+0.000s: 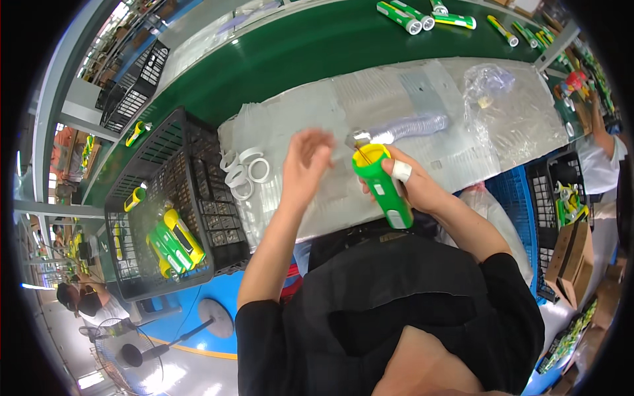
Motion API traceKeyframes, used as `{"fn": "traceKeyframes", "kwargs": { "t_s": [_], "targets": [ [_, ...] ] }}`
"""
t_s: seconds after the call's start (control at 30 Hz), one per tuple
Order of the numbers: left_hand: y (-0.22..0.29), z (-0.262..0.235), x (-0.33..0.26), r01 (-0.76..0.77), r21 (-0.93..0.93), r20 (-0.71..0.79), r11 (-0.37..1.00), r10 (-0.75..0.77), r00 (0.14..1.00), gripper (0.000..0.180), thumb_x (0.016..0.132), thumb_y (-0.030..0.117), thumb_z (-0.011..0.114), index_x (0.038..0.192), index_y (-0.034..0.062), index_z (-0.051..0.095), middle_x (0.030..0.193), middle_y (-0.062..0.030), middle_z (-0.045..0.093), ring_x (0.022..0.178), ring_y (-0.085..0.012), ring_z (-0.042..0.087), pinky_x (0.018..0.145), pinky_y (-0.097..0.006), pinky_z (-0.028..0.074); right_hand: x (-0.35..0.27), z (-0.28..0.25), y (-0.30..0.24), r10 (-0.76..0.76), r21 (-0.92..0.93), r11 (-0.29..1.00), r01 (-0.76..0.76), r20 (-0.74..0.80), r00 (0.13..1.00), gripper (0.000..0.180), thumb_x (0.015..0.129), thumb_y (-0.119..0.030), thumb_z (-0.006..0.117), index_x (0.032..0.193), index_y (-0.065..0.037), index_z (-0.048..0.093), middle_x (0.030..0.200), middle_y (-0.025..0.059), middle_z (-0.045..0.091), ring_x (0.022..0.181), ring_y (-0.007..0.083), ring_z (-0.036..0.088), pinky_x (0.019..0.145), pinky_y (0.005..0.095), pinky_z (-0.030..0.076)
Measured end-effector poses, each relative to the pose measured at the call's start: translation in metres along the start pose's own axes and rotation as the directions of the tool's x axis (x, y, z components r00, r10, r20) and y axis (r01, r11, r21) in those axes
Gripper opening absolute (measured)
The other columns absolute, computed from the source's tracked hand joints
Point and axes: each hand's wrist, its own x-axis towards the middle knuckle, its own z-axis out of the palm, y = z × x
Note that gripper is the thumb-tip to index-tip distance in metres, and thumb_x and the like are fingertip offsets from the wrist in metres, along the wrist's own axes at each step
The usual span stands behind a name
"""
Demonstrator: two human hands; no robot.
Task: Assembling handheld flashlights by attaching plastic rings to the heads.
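Note:
My right hand (pixel 413 181), with a white wrap on one finger, grips a green flashlight body (pixel 389 198) with a yellow head. Its yellow mouth faces up and away from me, and thin wires come out of it. A small silvery piece (pixel 358 137) sits just beyond the mouth; whether the wires join it I cannot tell. To the left, my left hand (pixel 309 155) is raised over the mat, slightly blurred, fingers bent and apart with nothing seen in them. A nested stack of clear cups (pixel 413 127) lies behind the flashlight. Several white rings (pixel 246 173) rest left of my left hand.
A black plastic crate (pixel 214 198) holding green-yellow flashlights (pixel 175 244) stands at the left. Crumpled clear plastic (pixel 489 86) lies on the grey mat (pixel 297 119). Several finished-looking flashlights (pixel 409 18) lie on the green bench (pixel 290 63) beyond. A blue crate (pixel 518 204) is at the right.

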Motion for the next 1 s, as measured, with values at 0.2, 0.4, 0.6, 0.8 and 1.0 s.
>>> {"fn": "traceKeyframes", "kwargs": {
  "t_s": [0.2, 0.4, 0.6, 0.8, 1.0],
  "targets": [
    [0.015, 0.016, 0.03, 0.389, 0.096, 0.552, 0.916, -0.375, 0.745, 0.042, 0.096, 0.032, 0.058, 0.122, -0.001, 0.063, 0.105, -0.0113, 0.07, 0.102, -0.0206, 0.063, 0.08, -0.033, 0.051, -0.011, 0.007, 0.011, -0.003, 0.049, 0.999, -0.004, 0.15, 0.989, 0.06, 0.095, -0.041, 0.057, 0.141, -0.007, 0.037, 0.108, 0.0111, 0.057, 0.089, 0.0205, 0.061, 0.076, 0.0338, 0.052],
    [0.021, 0.025, -0.001, 0.268, 0.059, 0.235, 0.962, -0.274, 0.933, 0.027, 0.097, 0.019, 0.057, 0.103, -0.0048, 0.068, 0.095, -0.0091, 0.067, 0.085, -0.0133, 0.06, 0.075, -0.025, 0.047, -0.011, 0.006, 0.013, 0.038, -0.083, 0.996, -0.036, 0.033, 0.999, 0.049, 0.097, -0.032, 0.059, 0.134, -0.009, 0.036, 0.104, 0.0088, 0.056, 0.081, 0.0178, 0.062, 0.072, 0.0329, 0.052],
    [0.019, 0.044, -0.024, -0.274, 0.167, 0.103, 0.947, 0.259, 0.96, 0.036, 0.105, 0.026, 0.039, 0.108, -0.0007, 0.063, 0.109, -0.011, 0.061, 0.099, -0.0201, 0.058, 0.088, -0.033, 0.046, -0.003, 0.011, 0.021, -0.013, 0.071, 0.997, 0.015, -0.025, 1.0, 0.047, 0.098, -0.029, 0.059, 0.133, -0.005, 0.039, 0.103, 0.0085, 0.057, 0.079, 0.0155, 0.061, 0.07, 0.0304, 0.052],
    [0.002, 0.051, -0.015, -0.621, 0.243, 0.433, 0.745, 0.489, 0.757, 0.03, 0.098, 0.023, 0.048, 0.114, 0.0013, 0.061, 0.122, -0.0152, 0.059, 0.113, -0.0367, 0.055, 0.101, -0.043, 0.036, 0.003, 0.008, 0.042, -0.246, -0.068, 0.969, 0.238, -0.151, 0.957, 0.042, 0.099, -0.031, 0.056, 0.131, -0.006, 0.043, 0.1, 0.0076, 0.057, 0.076, 0.0147, 0.06, 0.068, 0.0296, 0.051],
    [-0.033, 0.046, 0.014, -0.367, 0.49, 0.145, 0.791, 0.341, 0.929, 0.047, 0.086, 0.024, 0.067, 0.126, 0.001, 0.055, 0.126, -0.015, 0.058, 0.118, -0.0357, 0.052, 0.102, -0.044, 0.036, -0.006, -0.008, 0.027, -0.135, 0.083, 0.984, 0.157, -0.228, 0.964, 0.047, 0.098, -0.041, 0.054, 0.13, -0.007, 0.047, 0.091, 0.0092, 0.059, 0.076, 0.0166, 0.059, 0.065, 0.0293, 0.047]
  ]
}}
